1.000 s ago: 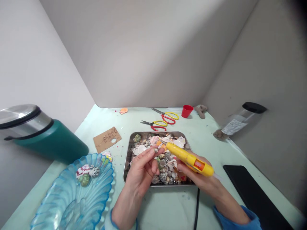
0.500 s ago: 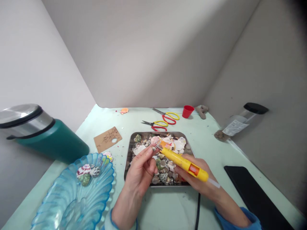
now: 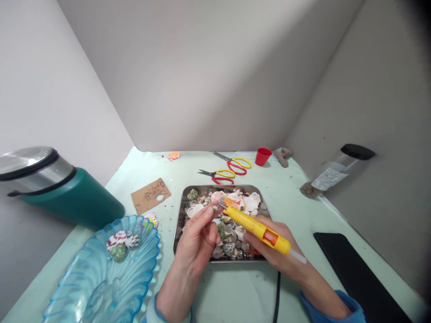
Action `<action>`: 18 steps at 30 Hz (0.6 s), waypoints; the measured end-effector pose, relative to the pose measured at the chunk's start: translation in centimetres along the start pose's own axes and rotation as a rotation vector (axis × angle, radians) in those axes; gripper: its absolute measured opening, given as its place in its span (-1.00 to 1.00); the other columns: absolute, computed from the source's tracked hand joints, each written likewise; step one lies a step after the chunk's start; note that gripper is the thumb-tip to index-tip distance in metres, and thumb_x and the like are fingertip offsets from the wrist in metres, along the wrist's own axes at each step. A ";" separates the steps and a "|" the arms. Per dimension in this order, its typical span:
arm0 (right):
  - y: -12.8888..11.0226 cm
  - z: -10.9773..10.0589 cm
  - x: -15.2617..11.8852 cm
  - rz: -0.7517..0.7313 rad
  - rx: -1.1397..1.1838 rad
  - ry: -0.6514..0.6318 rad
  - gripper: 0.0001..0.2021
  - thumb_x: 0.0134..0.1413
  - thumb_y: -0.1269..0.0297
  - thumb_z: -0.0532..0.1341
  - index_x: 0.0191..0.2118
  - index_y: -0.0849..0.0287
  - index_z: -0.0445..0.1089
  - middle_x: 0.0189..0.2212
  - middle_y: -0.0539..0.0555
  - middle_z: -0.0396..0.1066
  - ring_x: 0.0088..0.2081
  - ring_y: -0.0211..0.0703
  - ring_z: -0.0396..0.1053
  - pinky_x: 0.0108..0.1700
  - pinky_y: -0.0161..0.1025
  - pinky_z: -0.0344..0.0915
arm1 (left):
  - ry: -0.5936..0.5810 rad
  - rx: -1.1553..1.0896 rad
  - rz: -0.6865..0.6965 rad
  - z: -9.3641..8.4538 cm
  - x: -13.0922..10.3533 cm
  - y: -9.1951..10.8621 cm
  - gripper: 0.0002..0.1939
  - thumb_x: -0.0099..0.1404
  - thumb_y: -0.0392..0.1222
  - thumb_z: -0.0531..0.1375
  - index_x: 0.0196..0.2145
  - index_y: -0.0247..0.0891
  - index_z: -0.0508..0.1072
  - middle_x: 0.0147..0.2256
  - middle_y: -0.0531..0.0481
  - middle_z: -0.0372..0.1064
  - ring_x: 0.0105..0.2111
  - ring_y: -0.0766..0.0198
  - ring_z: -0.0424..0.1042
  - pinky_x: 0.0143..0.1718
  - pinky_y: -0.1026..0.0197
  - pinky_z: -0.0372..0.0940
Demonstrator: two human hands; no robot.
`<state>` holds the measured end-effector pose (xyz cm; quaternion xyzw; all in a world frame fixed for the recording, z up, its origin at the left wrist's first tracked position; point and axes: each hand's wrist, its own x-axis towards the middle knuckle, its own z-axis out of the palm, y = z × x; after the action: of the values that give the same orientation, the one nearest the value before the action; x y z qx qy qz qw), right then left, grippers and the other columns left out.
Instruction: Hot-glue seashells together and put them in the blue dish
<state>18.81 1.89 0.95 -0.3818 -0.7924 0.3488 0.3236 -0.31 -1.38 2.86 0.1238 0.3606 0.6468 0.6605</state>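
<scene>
Over the metal tray (image 3: pixel 177 233) of mixed seashells (image 3: pixel 230 249), my left hand (image 3: pixel 198 235) pinches a small shell (image 3: pixel 215 207) between thumb and fingertips. My right hand (image 3: pixel 274 244) is wrapped round a yellow hot glue gun (image 3: pixel 254 226), with a clear glue stick (image 3: pixel 297 256) poking out of its back end. The gun's metal nozzle (image 3: pixel 222 204) is right at the small shell; I cannot tell whether they touch. A black cord (image 3: pixel 277 296) runs down from beneath my right hand.
At the left, a blue scalloped dish (image 3: pixel 72 282) holds several shells, beside a green bottle (image 3: pixel 87 197). Behind the tray are a brown card (image 3: pixel 144 199), two pairs of scissors (image 3: pixel 220 174) and a red cup (image 3: pixel 263 156). A clear jar (image 3: pixel 328 177) and black slab (image 3: pixel 350 269) are rightward.
Hardly anything differs. The whole view has shifted by a few pixels, and both hands keep their hold, with the glue gun's nozzle still at the small shell.
</scene>
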 end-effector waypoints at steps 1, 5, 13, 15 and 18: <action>0.0 0.0 0.0 0.002 0.008 0.001 -0.87 0.17 0.20 0.20 -0.29 0.14 0.37 -0.51 -0.03 0.35 -0.53 -0.23 0.29 -0.44 -0.29 0.23 | 0.004 0.003 -0.002 0.0 0.0 0.0 -0.73 0.10 -0.25 0.35 -0.20 -0.34 0.54 -0.30 -0.04 0.55 -0.77 0.61 0.12 -0.73 0.43 0.20; 0.0 0.1 0.0 -0.024 0.023 -0.004 -0.87 0.17 0.20 0.20 -0.32 0.14 0.37 -0.48 -0.02 0.36 -0.49 -0.22 0.30 -0.41 -0.29 0.23 | -0.003 0.006 0.003 0.1 0.0 0.0 -0.74 0.11 -0.26 0.34 -0.21 -0.34 0.54 -0.28 -0.04 0.55 -0.77 0.61 0.13 -0.74 0.43 0.19; -0.2 0.1 -0.1 0.018 0.016 0.025 -0.86 0.16 0.19 0.20 -0.33 0.14 0.37 -0.50 -0.02 0.38 -0.52 -0.22 0.31 -0.45 -0.29 0.23 | -0.010 -0.007 -0.002 0.0 0.0 -0.1 -0.76 0.13 -0.27 0.33 -0.20 -0.34 0.54 -0.28 -0.03 0.55 -0.77 0.62 0.12 -0.73 0.44 0.19; -0.1 0.1 -0.1 -0.001 0.027 0.016 -0.85 0.16 0.18 0.21 -0.33 0.14 0.38 -0.46 0.00 0.40 -0.49 -0.20 0.33 -0.43 -0.29 0.26 | -0.015 -0.008 0.007 0.0 0.0 -0.1 -0.75 0.12 -0.28 0.33 -0.20 -0.33 0.54 -0.28 -0.03 0.55 -0.76 0.62 0.12 -0.73 0.44 0.18; 0.0 0.1 -0.2 0.053 0.041 0.036 -0.86 0.16 0.18 0.21 -0.31 0.14 0.36 -0.52 -0.03 0.37 -0.54 -0.23 0.31 -0.46 -0.29 0.25 | -0.030 0.000 0.000 -0.1 0.1 -0.1 -0.75 0.13 -0.28 0.33 -0.20 -0.33 0.54 -0.19 -0.08 0.55 -0.75 0.62 0.13 -0.72 0.44 0.19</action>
<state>18.78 1.69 0.83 -0.4024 -0.7687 0.3662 0.3362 -0.35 -1.36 2.72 0.1333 0.3507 0.6449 0.6658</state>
